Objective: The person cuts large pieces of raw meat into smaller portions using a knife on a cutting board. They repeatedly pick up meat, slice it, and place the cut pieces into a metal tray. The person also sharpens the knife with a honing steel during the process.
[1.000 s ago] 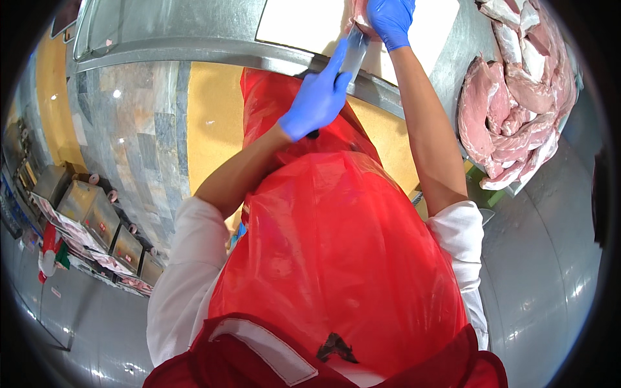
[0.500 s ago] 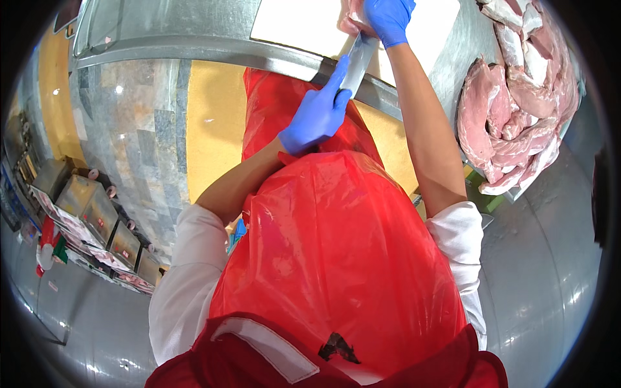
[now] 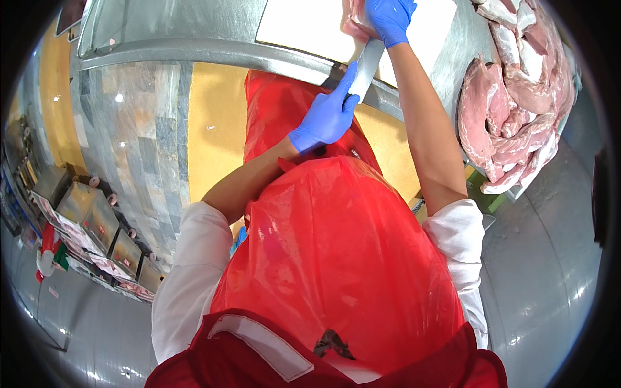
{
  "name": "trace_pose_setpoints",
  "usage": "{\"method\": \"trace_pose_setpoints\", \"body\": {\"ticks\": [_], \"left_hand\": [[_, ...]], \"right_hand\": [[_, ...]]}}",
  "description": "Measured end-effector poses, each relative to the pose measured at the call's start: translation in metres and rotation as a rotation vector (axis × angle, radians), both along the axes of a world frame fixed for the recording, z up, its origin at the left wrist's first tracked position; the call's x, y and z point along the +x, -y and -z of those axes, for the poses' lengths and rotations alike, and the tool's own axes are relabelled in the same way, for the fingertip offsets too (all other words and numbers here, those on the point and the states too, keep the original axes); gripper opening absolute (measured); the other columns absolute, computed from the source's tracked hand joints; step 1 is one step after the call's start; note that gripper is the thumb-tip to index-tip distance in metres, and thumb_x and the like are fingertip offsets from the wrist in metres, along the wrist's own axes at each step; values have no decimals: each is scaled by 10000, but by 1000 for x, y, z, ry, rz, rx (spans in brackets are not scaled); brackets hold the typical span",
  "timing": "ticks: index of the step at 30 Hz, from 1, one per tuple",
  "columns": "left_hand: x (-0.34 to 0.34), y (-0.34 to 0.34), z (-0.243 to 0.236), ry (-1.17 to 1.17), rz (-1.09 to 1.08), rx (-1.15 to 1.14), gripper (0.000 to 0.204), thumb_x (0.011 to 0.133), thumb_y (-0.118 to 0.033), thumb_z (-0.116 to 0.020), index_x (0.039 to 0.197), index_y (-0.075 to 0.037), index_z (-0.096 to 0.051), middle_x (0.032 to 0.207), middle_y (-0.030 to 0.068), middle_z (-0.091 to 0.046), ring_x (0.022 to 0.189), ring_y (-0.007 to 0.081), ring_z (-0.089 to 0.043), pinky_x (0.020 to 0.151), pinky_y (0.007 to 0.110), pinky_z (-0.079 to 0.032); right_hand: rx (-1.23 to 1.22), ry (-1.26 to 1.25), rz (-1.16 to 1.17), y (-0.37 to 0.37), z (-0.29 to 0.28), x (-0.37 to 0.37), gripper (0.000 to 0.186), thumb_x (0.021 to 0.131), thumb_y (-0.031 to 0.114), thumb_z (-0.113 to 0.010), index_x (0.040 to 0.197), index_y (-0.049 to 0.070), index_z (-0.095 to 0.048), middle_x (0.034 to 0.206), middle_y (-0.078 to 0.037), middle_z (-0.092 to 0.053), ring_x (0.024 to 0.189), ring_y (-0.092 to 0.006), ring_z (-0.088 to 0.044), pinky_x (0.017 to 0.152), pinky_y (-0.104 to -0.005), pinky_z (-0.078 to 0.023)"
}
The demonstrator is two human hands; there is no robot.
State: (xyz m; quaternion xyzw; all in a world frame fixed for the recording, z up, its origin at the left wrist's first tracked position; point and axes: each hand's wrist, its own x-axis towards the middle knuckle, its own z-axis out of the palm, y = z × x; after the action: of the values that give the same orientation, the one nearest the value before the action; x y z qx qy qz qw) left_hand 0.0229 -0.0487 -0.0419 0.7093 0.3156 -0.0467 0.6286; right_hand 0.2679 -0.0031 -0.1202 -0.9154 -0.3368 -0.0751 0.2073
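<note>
My blue-gloved left hand [image 3: 326, 116] grips a knife, index finger stretched along it, with the broad blade [image 3: 366, 68] angled up across the near edge of a white cutting board [image 3: 297, 19]. The blade's upper end is beside a piece of pink raw meat [image 3: 356, 21] at the top of the view. My blue-gloved right hand [image 3: 391, 22] is closed over that meat at its right side. A large pile of raw pink cuts [image 3: 517, 116] lies to the right of the board.
The board rests on a steel counter [image 3: 162, 29] with a raised rim. My red apron [image 3: 336, 246] hangs below it. A tiled floor [image 3: 129, 142] with yellow bands shows at left, beside metal display containers [image 3: 87, 207] holding meat. A green object [image 3: 485, 197] sits under the meat pile.
My left hand and the knife have shifted slightly down toward me and to the right. More of the pink meat shows above the blade. My right hand stays on the meat.
</note>
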Motion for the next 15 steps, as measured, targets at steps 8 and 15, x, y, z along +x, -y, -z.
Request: {"method": "trace_pose_setpoints", "body": {"ticks": [8,15], "left_hand": [[8,-13,2,194,-13,36,688,974,-145,-527,1571,-143,-185,795,314,-606,679,482,-601,616,535,-448],[-109,-105,-60,134,337,40,608,987,-182,-502,1558,-229,-302,788,153,-656,599,285,-610,644,402,-508]], "right_hand": [[-50,-93,33,1,-2,-1,675,988,359,-451,1483,-79,-315,1470,-403,-325,1385,-540,-301,1159,-554,-236],[51,-280,-13,2,-14,8,858,916,539,-542,1463,-84,-321,1440,-423,-325,1344,-539,-351,1132,-517,-297]]}}
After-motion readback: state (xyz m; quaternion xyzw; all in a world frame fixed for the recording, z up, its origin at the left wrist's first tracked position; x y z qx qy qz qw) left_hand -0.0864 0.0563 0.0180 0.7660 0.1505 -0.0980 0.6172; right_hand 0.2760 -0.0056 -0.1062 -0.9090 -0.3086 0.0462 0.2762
